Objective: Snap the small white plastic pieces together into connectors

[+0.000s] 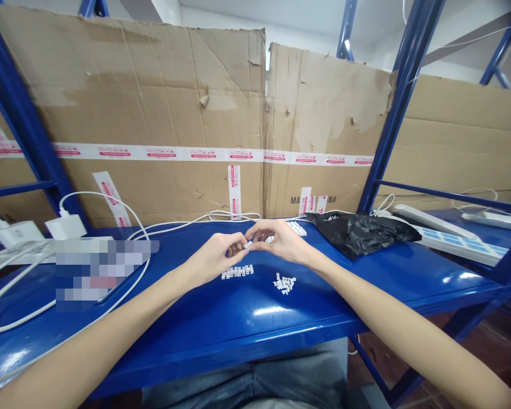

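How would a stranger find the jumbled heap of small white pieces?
On the glossy blue shelf, find the crumpled black plastic bag. Left of it, nearer the front edge, lies the heap of small white pieces, jumbled, unlike the neat white row farther left.

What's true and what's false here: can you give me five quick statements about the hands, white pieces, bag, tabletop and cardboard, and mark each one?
1. The left hand and right hand meet at a small white piece. True.
2. The black bag lies left of the left hand. False: the black bag lies right of the right hand.
3. The loose heap lies right of the row of white pieces. True.
4. The tabletop is red. False: the tabletop is blue.
5. Cardboard stands behind the tabletop. True.
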{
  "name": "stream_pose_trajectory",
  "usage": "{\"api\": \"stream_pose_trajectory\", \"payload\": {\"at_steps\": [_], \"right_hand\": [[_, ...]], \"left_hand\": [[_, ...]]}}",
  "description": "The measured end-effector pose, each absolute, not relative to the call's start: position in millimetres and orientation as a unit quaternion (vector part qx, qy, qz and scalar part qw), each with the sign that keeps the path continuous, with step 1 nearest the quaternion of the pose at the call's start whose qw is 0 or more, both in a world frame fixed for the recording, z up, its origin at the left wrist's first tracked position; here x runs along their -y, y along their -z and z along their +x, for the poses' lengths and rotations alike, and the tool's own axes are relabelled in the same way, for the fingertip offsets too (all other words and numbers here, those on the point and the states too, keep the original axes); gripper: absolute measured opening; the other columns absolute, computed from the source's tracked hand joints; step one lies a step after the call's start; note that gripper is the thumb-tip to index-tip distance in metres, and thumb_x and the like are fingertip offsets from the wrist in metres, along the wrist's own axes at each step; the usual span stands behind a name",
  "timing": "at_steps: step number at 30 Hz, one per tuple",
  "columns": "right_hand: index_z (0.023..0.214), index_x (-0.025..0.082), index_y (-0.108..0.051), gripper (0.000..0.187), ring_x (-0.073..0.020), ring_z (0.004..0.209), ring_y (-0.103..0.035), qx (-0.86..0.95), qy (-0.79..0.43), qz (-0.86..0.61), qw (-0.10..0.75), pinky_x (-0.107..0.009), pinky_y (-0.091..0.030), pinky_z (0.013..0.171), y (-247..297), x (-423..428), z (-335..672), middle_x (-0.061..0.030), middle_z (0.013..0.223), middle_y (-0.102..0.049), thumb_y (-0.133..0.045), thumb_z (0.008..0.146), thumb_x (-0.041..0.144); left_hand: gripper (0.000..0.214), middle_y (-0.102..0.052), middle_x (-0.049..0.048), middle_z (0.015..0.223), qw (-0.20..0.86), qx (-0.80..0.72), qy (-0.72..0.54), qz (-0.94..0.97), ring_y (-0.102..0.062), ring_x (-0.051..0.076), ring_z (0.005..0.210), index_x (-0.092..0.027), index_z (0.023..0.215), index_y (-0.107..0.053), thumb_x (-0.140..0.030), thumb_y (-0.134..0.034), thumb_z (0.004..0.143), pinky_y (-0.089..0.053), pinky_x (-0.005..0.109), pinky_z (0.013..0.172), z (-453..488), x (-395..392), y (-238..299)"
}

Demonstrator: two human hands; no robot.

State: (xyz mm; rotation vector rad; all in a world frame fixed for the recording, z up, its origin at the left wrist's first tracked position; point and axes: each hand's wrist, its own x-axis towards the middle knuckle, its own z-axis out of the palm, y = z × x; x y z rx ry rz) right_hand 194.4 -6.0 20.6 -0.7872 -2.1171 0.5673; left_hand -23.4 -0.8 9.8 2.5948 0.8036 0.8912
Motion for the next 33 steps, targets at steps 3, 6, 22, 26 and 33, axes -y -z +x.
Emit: {"api": "stream_pose_trajectory", "payload": {"at_steps": [3,6,22,26,33], "right_hand": [[0.087,0.017,-0.072,0.018,-0.0167,0.077,-0.069,0.816,-0.279,-0.323,0.39,-0.032,-0.056,0.077,-19.7,3.1,193.2,-0.0044,0.084,-0.074,-0.08,0.08,0.032],[0.079,0.016,-0.068,0.023,-0.0166,0.074,-0.068,0.793,-0.298,-0.319,0.425,-0.032,-0.055,0.075,-18.7,1.3,191.3,-0.004,0.079,-0.072,-0.081,0.079,0.035],[0.073,0.016,-0.062,0.03,-0.0145,0.064,-0.064,0.725,-0.394,-0.3,0.479,-0.03,-0.054,0.068,-12.2,4.3,179.8,-0.001,0.067,-0.064,-0.083,0.075,0.037],[0.086,0.015,-0.065,0.027,-0.0146,0.065,-0.065,0.752,-0.384,-0.322,0.429,-0.029,-0.054,0.066,-23.2,3.6,192.5,-0.0022,0.071,-0.068,-0.082,0.078,0.034],[0.093,0.014,-0.072,0.022,-0.014,0.067,-0.066,0.88,-0.322,-0.348,0.022,-0.023,-0.05,0.062,-43.9,4.8,233.9,-0.0008,0.073,-0.072,-0.08,0.073,0.01]], "left_hand": [[0.018,-0.067,0.0,0.071,0.161,-0.282,-0.314,0.892,-0.061,0.015,0.063,-0.019,0.09,-0.066,-0.036,-0.061,0.092,-0.048,0.027,0.062,-20.5,1.4,-9.0],[0.022,-0.071,0.0013,0.074,0.195,-0.289,-0.345,0.871,-0.066,0.017,0.066,-0.019,0.089,-0.066,-0.041,-0.064,0.092,-0.052,0.028,0.066,-16.8,4.1,-9.8],[0.031,-0.073,0.004,0.077,0.278,-0.271,-0.423,0.819,-0.072,0.018,0.072,-0.018,0.086,-0.065,-0.047,-0.062,0.095,-0.059,0.031,0.073,-9.1,16.7,-10.8],[0.031,-0.072,0.0037,0.074,0.287,-0.289,-0.426,0.808,-0.07,0.017,0.067,-0.018,0.082,-0.065,-0.046,-0.064,0.093,-0.059,0.029,0.069,-9.9,11.9,-11.8],[0.027,-0.069,0.0026,0.073,0.219,-0.333,-0.448,0.8,-0.067,0.017,0.067,-0.017,0.083,-0.066,-0.043,-0.065,0.091,-0.057,0.029,0.067,-16.9,-4.3,-9.4]]}}
